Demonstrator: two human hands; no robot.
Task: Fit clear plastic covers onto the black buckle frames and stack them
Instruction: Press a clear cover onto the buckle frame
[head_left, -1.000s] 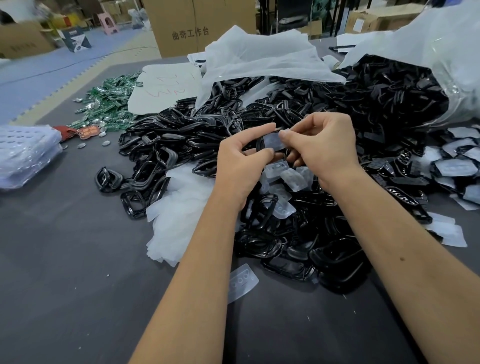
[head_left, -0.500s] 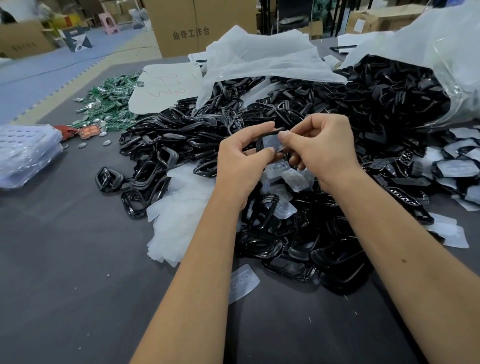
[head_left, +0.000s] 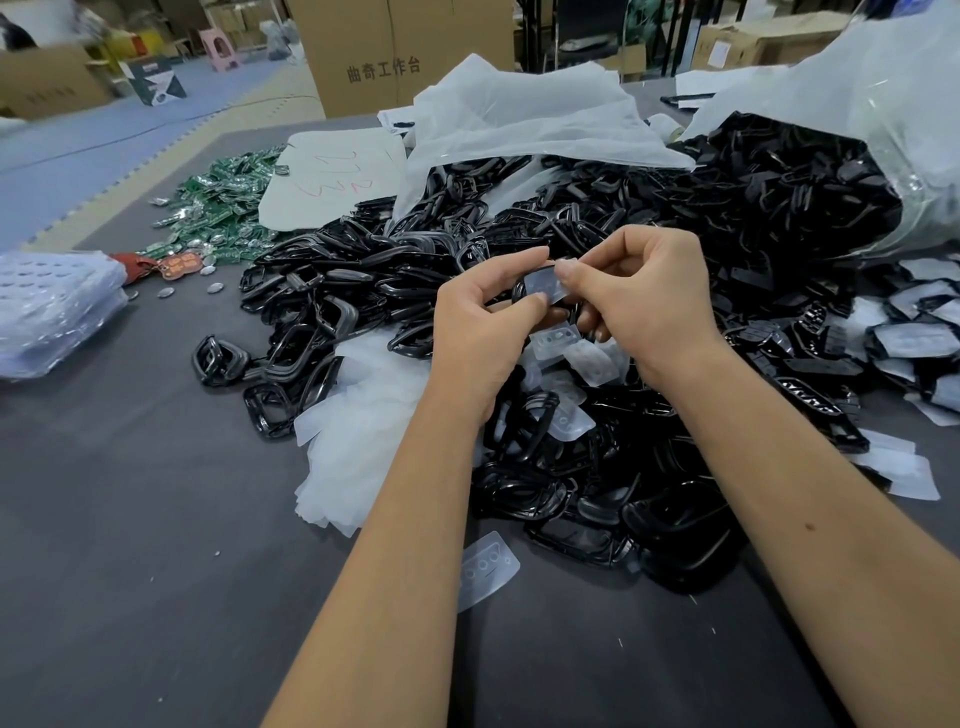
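Little changed over last second: both hands stayed at frame centre, above black buckle pile (head_left: 597, 218) on table (head_left: 130, 519). Left hand (head_left: 478, 332) remained pinched on black buckle frame (head_left: 519, 291), thumb and forefinger at its left edge. Right hand (head_left: 639, 301) kept pinching clear cover (head_left: 543, 288) against frame's face, fingers curled. Cover looked laid on frame, not visibly snapped home; seating judged unfinished. Loose clear covers (head_left: 566, 348) lay just below hands. Covered pieces (head_left: 914, 338) sat at right edge.

Even, soft indoor light from above, faint shadows on the worktop (head_left: 156, 519), glare on the glossy black buckle frames (head_left: 597, 499), wide-angle bending at edges, background slightly blurred
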